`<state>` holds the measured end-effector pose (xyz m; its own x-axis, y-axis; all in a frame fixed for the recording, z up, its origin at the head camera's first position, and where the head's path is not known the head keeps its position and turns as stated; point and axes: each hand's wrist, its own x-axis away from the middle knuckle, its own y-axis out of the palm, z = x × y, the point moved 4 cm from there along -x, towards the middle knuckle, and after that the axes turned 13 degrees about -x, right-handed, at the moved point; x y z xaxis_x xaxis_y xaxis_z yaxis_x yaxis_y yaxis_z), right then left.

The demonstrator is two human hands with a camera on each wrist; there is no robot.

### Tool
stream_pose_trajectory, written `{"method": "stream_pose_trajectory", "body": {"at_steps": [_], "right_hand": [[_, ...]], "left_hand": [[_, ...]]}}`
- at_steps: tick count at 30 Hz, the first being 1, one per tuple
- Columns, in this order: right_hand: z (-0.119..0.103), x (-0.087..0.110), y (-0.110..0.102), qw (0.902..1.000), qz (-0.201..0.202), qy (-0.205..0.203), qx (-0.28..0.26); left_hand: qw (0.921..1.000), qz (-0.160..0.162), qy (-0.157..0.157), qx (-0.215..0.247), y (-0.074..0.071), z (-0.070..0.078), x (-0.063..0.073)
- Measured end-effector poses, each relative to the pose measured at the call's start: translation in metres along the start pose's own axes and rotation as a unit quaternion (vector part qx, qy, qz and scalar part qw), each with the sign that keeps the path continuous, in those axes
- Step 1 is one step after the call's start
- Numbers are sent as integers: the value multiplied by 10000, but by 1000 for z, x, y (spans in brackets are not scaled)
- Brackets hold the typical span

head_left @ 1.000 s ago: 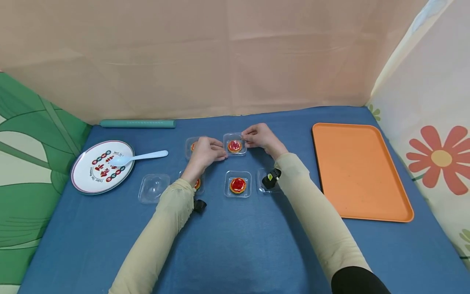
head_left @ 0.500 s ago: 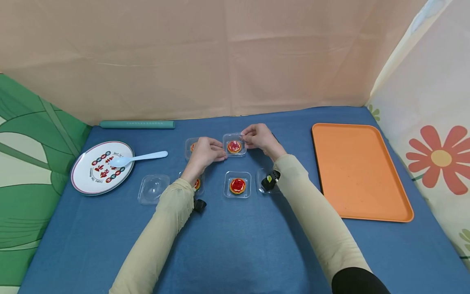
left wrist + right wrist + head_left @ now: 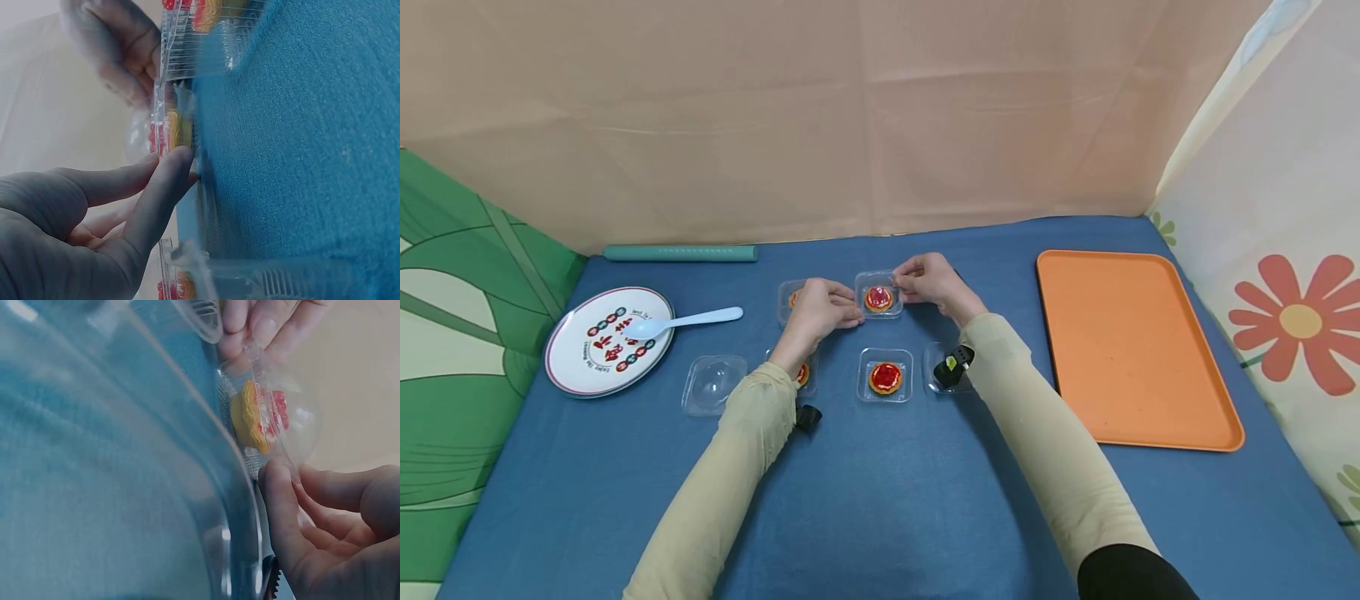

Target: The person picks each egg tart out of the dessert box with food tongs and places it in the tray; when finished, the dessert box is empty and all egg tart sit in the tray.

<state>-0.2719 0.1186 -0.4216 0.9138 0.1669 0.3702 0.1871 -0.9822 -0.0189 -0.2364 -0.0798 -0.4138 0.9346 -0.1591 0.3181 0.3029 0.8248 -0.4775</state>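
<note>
Between both hands, in the back row of the head view, sits a clear plastic box (image 3: pixel 862 287) with a red-topped tart (image 3: pixel 878 298) in it. A domed clear lid (image 3: pixel 303 422) covers this tart in the right wrist view. My left hand (image 3: pixel 822 315) pinches the box's left edge between thumb and fingers. At the opposite edge my right hand (image 3: pixel 931 280) pinches the rim the same way. In front stands another clear box (image 3: pixel 864 393) with a red tart (image 3: pixel 886 379). My left hand and wrist partly cover two more boxed tarts.
A clear domed lid (image 3: pixel 715 385) lies at left, and another clear plastic piece (image 3: pixel 934 357) is partly under my right wrist. A white spoon (image 3: pixel 703 317) rests on a plate (image 3: pixel 568 367). An orange tray (image 3: pixel 1138 350) lies right; a teal roll (image 3: pixel 681 253) lies at the back.
</note>
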Motion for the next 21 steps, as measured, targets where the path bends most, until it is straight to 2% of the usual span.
{"method": "stream_pose_trajectory", "body": {"at_steps": [5,12,21], "right_hand": [[1,-1,1,9998,140,-133,-19],[-3,4,5,9979,356,-438,306],[3,4,4,9994,320,48,72]], "left_hand": [[10000,-21,-51,28,0,0,-1],[10000,8,-74,-17,-1,0,-3],[9999,-23,-92,64,-1,0,0]]}}
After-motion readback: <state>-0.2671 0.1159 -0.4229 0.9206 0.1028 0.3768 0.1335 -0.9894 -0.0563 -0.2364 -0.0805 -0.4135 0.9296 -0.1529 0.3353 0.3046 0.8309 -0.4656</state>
